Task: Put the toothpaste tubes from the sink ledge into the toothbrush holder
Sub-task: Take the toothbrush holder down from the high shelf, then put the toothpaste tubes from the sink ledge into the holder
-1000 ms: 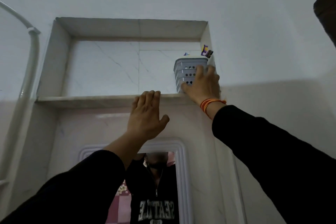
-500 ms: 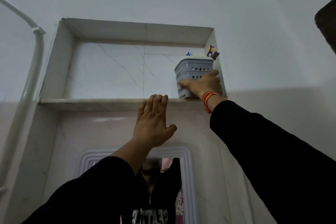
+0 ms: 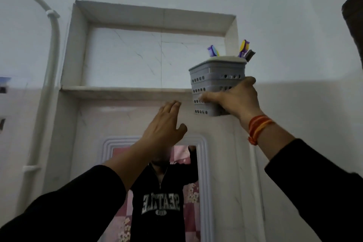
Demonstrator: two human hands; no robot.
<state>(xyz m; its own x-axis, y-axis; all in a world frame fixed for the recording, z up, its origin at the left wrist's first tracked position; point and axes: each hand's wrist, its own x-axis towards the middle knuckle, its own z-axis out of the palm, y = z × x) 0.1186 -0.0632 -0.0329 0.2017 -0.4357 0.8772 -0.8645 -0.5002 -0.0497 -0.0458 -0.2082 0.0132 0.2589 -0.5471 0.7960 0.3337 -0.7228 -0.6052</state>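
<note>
A grey perforated toothbrush holder [image 3: 214, 76] hangs in the air in front of the wall niche's right end, clear of the shelf. My right hand [image 3: 235, 98] grips its lower half from the right and below. Coloured toothbrush tips, one purple [image 3: 213, 50] and one yellow and purple [image 3: 244, 47], stick out of its top. My left hand [image 3: 165, 125] is raised flat against the wall just under the niche shelf [image 3: 121, 90], fingers apart and holding nothing. No toothpaste tubes are in view.
The marble-lined niche [image 3: 153, 53] is recessed in the wall above a white-framed mirror [image 3: 204, 163], which reflects a person in a black sweatshirt. A white pipe [image 3: 53, 49] runs down the left wall. A dark object [image 3: 353, 25] juts in at the right edge.
My right hand closed around the holder on the niche shelf and lifted it off and toward me. My left hand slid down slightly from the shelf edge.
</note>
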